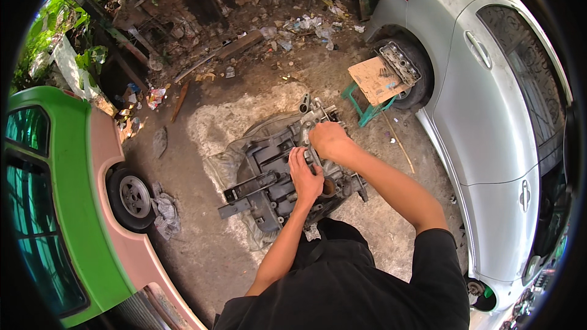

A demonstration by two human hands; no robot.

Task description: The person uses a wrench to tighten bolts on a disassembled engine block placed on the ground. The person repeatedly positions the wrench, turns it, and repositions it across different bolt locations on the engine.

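A dark, greasy engine block (269, 208) with open cylinder bores and metal brackets lies on a cloth on the ground, just in front of me. My left hand (306, 178) rests over its middle, fingers bent and close together against a small grey metal part. Just beyond it and to the right, my right hand (330, 141) is closed in a fist over the engine's far right side. What the right fist grips is hidden beneath its fingers. At the far end a connecting rod (304, 102) stands out beside lighter metal pieces.
A green stool (358, 110) with a cardboard top (373, 85) bears a metal engine part (400, 64). A silver car (489, 122) stands on the right, a green and pink vehicle (67, 146) on the left. Litter (306, 24) and a wooden plank (241, 46) lie beyond.
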